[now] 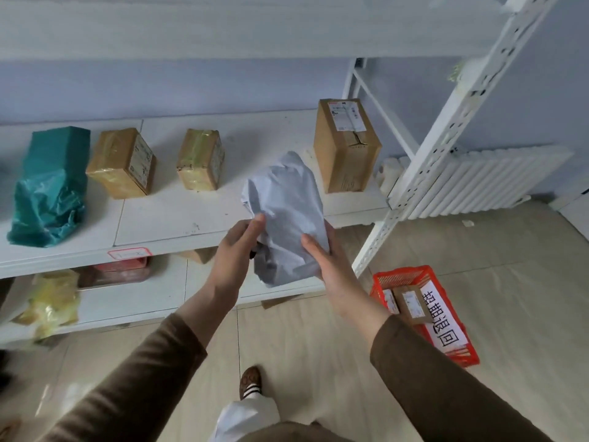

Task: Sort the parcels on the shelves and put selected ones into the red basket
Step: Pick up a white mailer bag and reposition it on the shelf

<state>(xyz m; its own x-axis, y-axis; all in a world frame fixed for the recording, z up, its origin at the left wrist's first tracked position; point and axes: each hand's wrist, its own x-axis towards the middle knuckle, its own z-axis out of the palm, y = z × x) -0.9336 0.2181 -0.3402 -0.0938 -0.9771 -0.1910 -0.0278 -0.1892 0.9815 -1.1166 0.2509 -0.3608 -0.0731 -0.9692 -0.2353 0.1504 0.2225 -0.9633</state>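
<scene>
I hold a crumpled white plastic parcel bag [283, 212] in front of the white shelf [178, 228]. My left hand [234, 255] grips its left lower edge and my right hand [331, 269] cups its right underside. On the shelf stand a green plastic parcel [51, 186], two small taped cardboard boxes [122, 162] [201, 159] and a tall cardboard box [345, 145]. The red basket [444, 333] sits on the floor to the lower right, with two small boxes [412, 304] inside and a white label with black characters.
A lower shelf [134, 301] carries a yellow plastic parcel [51, 306] and a reddish flat parcel [118, 272]. A white perforated shelf post [443, 132] slants down beside the basket. A white radiator [487, 183] stands against the right wall. My shoe [251, 381] is on the tiled floor.
</scene>
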